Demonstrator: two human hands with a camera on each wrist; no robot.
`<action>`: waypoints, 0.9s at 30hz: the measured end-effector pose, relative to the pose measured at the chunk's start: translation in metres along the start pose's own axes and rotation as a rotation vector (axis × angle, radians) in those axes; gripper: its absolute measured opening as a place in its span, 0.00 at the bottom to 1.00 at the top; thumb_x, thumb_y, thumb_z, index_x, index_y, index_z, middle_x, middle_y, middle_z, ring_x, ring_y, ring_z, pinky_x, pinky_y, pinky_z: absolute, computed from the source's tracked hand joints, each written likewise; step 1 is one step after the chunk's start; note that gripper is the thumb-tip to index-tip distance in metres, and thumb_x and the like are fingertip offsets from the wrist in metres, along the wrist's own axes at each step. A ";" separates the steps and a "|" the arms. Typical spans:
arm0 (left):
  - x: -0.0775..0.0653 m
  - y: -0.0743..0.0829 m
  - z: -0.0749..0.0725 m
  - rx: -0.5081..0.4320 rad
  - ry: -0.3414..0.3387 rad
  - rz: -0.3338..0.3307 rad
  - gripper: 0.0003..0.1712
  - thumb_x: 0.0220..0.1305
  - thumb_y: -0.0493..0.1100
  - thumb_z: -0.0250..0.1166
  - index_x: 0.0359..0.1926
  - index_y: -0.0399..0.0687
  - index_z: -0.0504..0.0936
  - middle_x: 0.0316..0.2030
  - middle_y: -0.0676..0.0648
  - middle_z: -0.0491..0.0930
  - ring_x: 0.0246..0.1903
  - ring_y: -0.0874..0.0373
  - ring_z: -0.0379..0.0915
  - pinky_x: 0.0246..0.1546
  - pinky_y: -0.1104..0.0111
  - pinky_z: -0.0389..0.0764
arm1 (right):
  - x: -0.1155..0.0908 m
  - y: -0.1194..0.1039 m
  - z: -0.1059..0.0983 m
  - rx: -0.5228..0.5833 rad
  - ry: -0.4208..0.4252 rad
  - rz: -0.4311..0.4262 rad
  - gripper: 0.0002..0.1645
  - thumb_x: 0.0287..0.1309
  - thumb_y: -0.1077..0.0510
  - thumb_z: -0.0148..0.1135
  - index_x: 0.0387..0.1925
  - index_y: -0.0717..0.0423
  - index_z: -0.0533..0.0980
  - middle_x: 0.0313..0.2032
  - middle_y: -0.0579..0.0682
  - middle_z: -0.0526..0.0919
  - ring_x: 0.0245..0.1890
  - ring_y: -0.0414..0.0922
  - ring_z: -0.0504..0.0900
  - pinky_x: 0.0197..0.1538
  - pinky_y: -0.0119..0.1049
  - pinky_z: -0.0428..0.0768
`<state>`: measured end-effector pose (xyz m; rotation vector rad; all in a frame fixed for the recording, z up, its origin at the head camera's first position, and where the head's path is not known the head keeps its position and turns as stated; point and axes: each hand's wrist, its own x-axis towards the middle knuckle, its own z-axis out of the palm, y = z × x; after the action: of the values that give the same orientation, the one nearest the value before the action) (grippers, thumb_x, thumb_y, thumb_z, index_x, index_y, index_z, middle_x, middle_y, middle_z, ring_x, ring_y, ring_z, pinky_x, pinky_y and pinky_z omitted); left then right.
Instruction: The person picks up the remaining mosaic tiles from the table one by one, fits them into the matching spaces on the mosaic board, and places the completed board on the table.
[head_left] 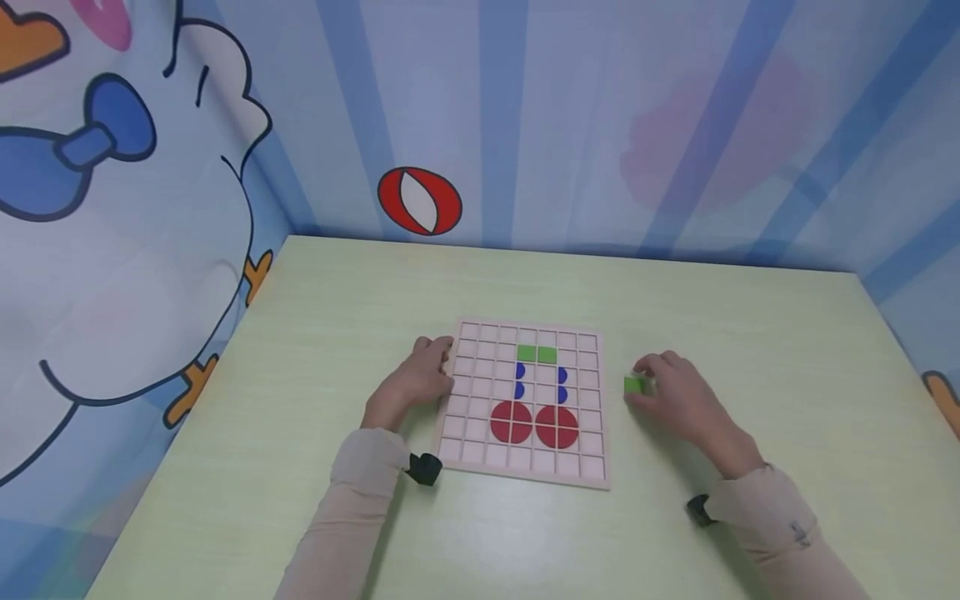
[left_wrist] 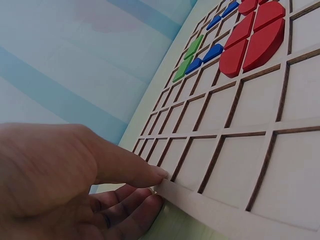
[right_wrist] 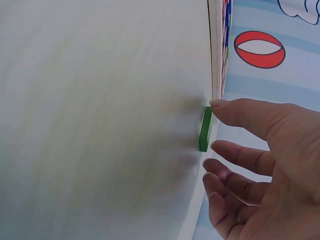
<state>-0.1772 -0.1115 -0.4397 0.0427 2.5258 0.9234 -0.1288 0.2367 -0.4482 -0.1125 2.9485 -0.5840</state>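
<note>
A pale wooden grid board lies on the table. My left hand grips its left edge. In the left wrist view the thumb presses the rim from above, with the fingers curled below it. Set in the board's cells are green squares, small blue half-rounds and red quarter pieces forming two discs. To the right of the board, my right hand hovers with thumb and fingers spread around a loose green square tile. That tile lies flat on the table, with a gap between thumb and index finger.
The pale table meets a printed blue striped wall at the back. A cartoon wall panel stands along the left side. Small black devices are strapped at both wrists.
</note>
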 end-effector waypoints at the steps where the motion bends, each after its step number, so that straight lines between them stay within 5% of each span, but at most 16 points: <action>1: 0.000 0.000 0.000 -0.002 -0.001 0.001 0.40 0.60 0.34 0.55 0.73 0.49 0.54 0.54 0.45 0.61 0.48 0.52 0.64 0.47 0.62 0.69 | 0.000 0.002 0.000 0.005 -0.005 0.006 0.25 0.56 0.53 0.65 0.51 0.63 0.73 0.47 0.62 0.75 0.46 0.56 0.73 0.51 0.53 0.74; 27: 0.001 0.000 -0.001 0.004 0.000 0.010 0.40 0.59 0.33 0.55 0.73 0.48 0.54 0.53 0.44 0.62 0.45 0.53 0.65 0.43 0.64 0.68 | 0.000 0.006 -0.002 0.026 -0.007 -0.039 0.18 0.57 0.54 0.63 0.43 0.65 0.77 0.45 0.60 0.77 0.45 0.55 0.75 0.50 0.52 0.74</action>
<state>-0.1784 -0.1118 -0.4399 0.0561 2.5299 0.9216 -0.1292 0.2430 -0.4487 -0.1690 2.9373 -0.6260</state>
